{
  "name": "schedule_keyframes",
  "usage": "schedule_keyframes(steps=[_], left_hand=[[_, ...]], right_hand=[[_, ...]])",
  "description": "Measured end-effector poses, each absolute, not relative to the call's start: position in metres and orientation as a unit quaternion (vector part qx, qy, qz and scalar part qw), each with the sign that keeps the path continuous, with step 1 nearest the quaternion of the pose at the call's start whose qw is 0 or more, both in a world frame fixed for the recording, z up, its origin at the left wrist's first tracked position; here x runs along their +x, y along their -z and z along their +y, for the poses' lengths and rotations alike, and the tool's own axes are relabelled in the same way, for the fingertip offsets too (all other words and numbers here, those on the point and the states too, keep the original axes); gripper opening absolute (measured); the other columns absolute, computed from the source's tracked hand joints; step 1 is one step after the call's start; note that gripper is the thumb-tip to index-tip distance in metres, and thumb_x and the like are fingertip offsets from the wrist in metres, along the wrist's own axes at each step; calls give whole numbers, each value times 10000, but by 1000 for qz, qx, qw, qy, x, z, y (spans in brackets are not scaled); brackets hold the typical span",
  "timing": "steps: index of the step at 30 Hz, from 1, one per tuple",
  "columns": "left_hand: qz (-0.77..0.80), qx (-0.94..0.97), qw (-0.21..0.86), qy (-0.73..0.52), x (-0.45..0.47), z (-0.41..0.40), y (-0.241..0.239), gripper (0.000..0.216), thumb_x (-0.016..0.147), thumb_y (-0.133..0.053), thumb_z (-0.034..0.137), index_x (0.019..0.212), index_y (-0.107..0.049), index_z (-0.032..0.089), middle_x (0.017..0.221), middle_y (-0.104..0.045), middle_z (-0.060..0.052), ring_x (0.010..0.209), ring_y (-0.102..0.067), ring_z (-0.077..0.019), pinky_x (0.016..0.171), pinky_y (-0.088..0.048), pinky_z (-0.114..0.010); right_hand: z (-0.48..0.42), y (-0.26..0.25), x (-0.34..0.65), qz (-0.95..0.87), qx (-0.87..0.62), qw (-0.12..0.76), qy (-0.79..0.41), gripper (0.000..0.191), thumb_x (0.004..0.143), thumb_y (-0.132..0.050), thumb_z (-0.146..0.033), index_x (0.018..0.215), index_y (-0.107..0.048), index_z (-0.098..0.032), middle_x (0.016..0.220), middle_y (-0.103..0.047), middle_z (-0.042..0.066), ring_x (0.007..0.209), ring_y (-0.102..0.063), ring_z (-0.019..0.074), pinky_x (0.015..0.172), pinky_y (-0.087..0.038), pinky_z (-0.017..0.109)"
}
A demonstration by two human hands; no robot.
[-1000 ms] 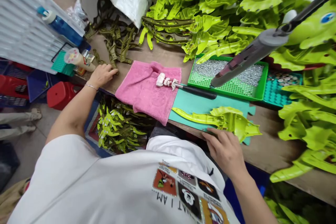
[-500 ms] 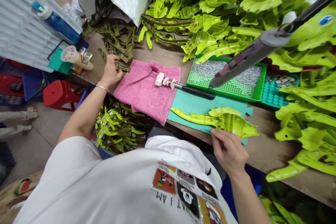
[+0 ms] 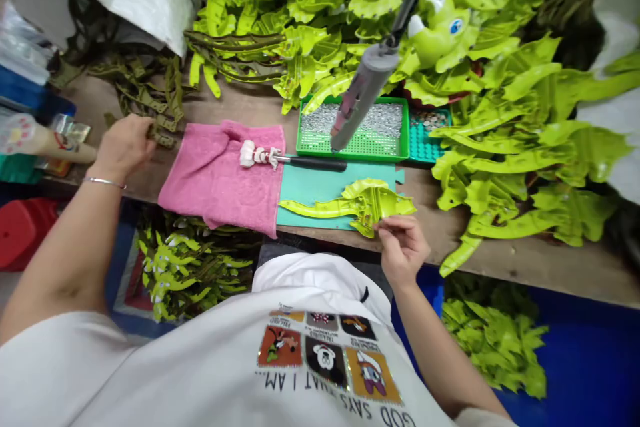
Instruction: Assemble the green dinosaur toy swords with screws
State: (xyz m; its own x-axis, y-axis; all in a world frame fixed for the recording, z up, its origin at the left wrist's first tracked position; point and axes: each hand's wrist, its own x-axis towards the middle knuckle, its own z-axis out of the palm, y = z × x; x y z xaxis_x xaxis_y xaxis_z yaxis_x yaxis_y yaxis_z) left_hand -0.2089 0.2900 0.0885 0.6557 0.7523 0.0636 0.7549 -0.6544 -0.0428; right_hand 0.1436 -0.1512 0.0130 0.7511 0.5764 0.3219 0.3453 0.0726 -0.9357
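Observation:
At the left, my left hand (image 3: pixel 127 147) is closed, its bent fingers by the dark olive plastic pieces (image 3: pixel 150 99); what lies under the fingers is hidden. A lime-green plastic part (image 3: pixel 373 203), with a long curved arm and a ribbed hollow side facing up, lies on the teal foam mat (image 3: pixel 313 181). At its lower right edge my right hand (image 3: pixel 404 247) has thumb and fingers pinched together; anything between them is too small to make out. A tool with a black handle (image 3: pixel 317 163) and a white-wrapped end rests across the pink cloth (image 3: pixel 220 183) and mat.
A grey power screwdriver (image 3: pixel 363 97) hangs over a green tray (image 3: pixel 350 155) of small metal bits. Beside it stands a teal basket (image 3: pixel 425 150). Lime-green parts (image 3: pixel 505 160) are heaped behind and right. A drink cup (image 3: pixel 45 140) stands at left; more parts (image 3: pixel 195 267) lie below the table edge.
The view has swung to the right. My right hand has come up from the mat's front edge to the lime-green part's edge. My left hand's fingers are more bent beside the olive pieces.

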Motion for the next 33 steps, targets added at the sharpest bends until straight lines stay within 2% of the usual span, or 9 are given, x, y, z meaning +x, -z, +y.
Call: schedule_keyframes(steps=[3,5,7,10,14,18,22,27,33], left_hand=[[-414,-899,96,106,-196,272,-97,786,913,-221,676,1347,-481,74,1142,-589,-195,1020,-535,-301,946,-445,-534],[-340,-917,138,159,-170,240,-100,838,921,-191,725,1394,-445,82,1111,-600,-195,968,-540,-300,864,-463,-485],[-242,-940,164,174,-129,190,-101,699,983,-238,637,1425,-434,131,944,-612,-128,826,-532,-250,748,-446,-389],[-104,-974,117,163,-58,101,-94,498,1028,-391,450,1420,-434,144,786,-577,-47,700,-503,-198,645,-382,-318],[-84,-993,33,78,11,17,-73,483,1025,-416,443,1397,-465,139,983,-621,-108,857,-566,-225,671,-419,-325],[-120,-992,-20,25,35,-4,-55,520,992,-510,406,1429,-445,131,1156,-606,-146,973,-569,-249,736,-464,-340],[-132,-990,-41,16,44,-4,-48,545,981,-536,394,1449,-427,138,1183,-600,-149,998,-564,-255,759,-475,-352],[-141,-988,-57,29,51,-4,-45,550,982,-536,375,1465,-413,142,1187,-602,-155,1021,-570,-252,798,-463,-359],[-163,-985,-57,9,52,-8,-44,566,1014,-435,384,1523,-359,150,1297,-602,-189,1062,-605,-282,824,-474,-400]], right_hand=[[-151,-15,146,-341,-684,639,-85,122,848,-592,-167,919,-681,-212,827,-595,5,676,-619,127,606,-525,278],[-150,-16,146,-379,-701,600,-73,201,853,-566,-160,993,-696,-220,850,-599,18,697,-601,134,635,-525,297],[-149,-17,145,-421,-717,552,-54,284,846,-581,-160,1099,-687,-230,892,-602,28,675,-569,126,656,-532,315],[-146,-17,143,-460,-732,502,7,364,844,-635,-145,1191,-663,-247,888,-607,27,647,-553,117,641,-536,300],[-146,-17,143,-472,-732,481,95,345,879,-604,-92,1171,-689,-257,868,-628,33,742,-627,140,670,-546,280],[-148,-15,145,-448,-744,485,101,393,914,-532,-76,1236,-661,-262,952,-640,58,860,-653,165,758,-559,310],[-148,-10,146,-441,-745,493,85,428,919,-506,-68,1275,-635,-267,1026,-654,72,935,-658,179,813,-555,326],[-147,-5,148,-460,-738,488,74,476,900,-491,-45,1302,-623,-262,1023,-693,74,935,-668,187,837,-544,338],[-147,-4,152,-510,-741,424,101,583,854,-477,-24,1371,-585,-271,1022,-716,71,936,-691,192,831,-518,333]])
